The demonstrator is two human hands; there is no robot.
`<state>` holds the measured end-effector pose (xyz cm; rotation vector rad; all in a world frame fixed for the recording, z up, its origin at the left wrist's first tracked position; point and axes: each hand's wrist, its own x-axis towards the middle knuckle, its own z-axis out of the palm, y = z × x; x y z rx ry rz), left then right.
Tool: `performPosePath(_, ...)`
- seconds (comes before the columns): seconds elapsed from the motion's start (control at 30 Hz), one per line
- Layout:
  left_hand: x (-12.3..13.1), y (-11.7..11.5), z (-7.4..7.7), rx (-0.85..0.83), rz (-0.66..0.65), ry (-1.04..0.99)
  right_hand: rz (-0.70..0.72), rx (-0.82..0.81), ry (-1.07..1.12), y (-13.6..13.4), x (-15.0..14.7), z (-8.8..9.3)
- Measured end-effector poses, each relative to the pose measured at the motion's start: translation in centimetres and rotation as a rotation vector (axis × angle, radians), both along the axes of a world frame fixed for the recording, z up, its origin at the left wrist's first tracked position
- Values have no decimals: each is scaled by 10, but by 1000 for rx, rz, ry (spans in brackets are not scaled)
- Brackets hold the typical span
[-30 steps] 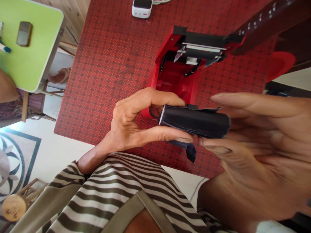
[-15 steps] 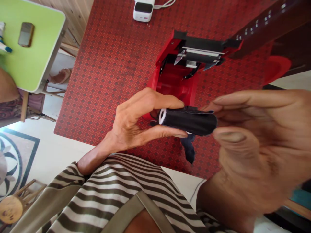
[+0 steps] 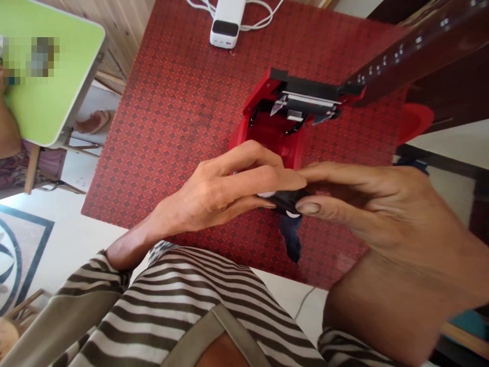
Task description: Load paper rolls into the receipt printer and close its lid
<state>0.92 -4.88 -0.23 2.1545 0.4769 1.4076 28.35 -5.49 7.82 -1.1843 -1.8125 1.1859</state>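
A small black ribbon roll with a white core is held between both hands in front of my body, mostly hidden by fingers. My left hand closes on its left part, thumb below and fingers across the top. From the right, my right hand pinches the roll's other end between thumb and fingertips. Just below lies or hangs a dark strip; I cannot tell whether it joins the roll. Behind the hands, a red device that looks like a label printer stands with its black-edged lid raised.
A red patterned table spans the middle. At its far side sits a white power bank with white cables. A dark glossy beam crosses the upper right. To the left, a person's arm rests by a green table.
The roll has tipped and is now largely covered by my left fingers, which reach over its top. My right hand has moved left and closed on its end.
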Motion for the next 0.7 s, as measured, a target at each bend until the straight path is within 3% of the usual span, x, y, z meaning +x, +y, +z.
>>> performPosePath(0.1,-3,-2,-3,-23,14,38,203,39,-92,5,8,-1)
performPosePath(0.2,-6,-2,-6,-59,88,69,194,69,-96,3,11,-5)
performPosePath(0.3,-5,0,-6,20,127,76,53,137,-162,-7,3,-6)
performPosePath(0.37,-2,0,-5,105,205,67,-129,210,-170,-17,-8,-6)
performPosePath(0.47,4,-3,-4,12,350,125,-387,173,-45,-30,-27,-5)
performPosePath(0.53,7,-7,-1,-100,340,175,-402,44,50,-35,-37,-7)
performPosePath(0.6,9,-12,4,-110,312,209,-337,-50,140,-35,-40,-11)
performPosePath(0.7,12,-21,12,169,360,221,-275,-115,285,-32,-37,-17)
